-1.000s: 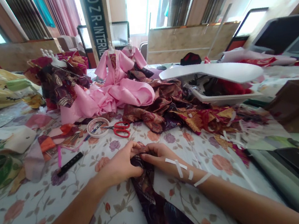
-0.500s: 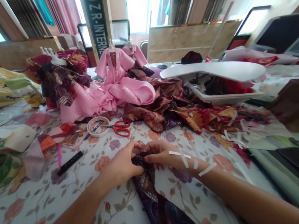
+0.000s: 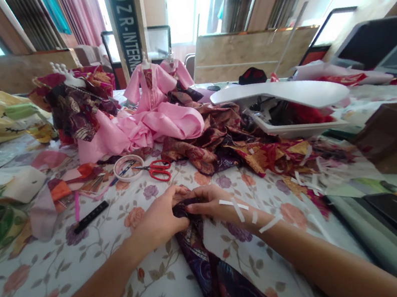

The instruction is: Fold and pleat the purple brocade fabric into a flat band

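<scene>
Left hand [image 3: 160, 216] and right hand [image 3: 207, 202] both pinching upper end of dark purple patterned fabric [image 3: 202, 259]; rest trails below them over floral-covered worktop [image 3: 142, 289]. Red-handled scissors [image 3: 158, 170] just beyond left hand.

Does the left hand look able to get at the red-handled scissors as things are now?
Probably yes: the scissors lie just beyond the left hand with bare floral cloth between, though its fingers are busy pinching the dark patterned fabric.
</scene>
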`<state>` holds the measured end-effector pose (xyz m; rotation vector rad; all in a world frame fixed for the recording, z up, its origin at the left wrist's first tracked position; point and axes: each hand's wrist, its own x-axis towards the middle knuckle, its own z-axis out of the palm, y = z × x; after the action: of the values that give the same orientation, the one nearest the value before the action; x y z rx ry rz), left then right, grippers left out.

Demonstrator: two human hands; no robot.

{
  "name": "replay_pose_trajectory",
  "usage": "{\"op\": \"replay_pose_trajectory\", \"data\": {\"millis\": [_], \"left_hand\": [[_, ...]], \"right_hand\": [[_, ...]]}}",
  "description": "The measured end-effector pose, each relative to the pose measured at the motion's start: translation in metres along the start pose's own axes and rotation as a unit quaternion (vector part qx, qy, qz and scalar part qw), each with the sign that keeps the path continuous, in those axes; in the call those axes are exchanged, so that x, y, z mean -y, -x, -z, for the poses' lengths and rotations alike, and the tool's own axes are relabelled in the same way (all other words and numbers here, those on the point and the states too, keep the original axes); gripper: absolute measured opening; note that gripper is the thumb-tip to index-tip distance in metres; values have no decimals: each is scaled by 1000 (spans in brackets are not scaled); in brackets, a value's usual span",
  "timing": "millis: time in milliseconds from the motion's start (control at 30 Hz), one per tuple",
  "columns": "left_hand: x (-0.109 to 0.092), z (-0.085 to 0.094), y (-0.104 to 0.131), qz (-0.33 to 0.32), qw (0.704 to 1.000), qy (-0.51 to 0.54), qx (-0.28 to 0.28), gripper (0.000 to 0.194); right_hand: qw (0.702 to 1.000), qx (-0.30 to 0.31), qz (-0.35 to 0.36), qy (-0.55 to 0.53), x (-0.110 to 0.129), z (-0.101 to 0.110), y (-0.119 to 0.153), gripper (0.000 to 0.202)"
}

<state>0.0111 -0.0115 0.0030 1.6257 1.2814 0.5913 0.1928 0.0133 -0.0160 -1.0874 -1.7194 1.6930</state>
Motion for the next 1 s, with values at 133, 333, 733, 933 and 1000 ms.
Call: {"op": "replay_pose_trajectory", "data": {"millis": [133,333,733,933,1000], "left_hand": [[-2,-1,0,3,1000,22,11,49],[-2,-2,-1,-2,998,55,20,51],[-5,-2,-1,5,996,93,14,49],[-2,0,-2,-3,993,115,16,48],[-1,0,-2,-4,993,115,17,48]], "right_hand": [[998,40,-48,1,6,11,2,41],[994,85,-68,-1,8,18,-1,50],[997,27,-68,-10,10,10,1,52],[997,32,-64,-5,13,9,3,45],[997,42,-57,-1,12,10,3,33]]}}
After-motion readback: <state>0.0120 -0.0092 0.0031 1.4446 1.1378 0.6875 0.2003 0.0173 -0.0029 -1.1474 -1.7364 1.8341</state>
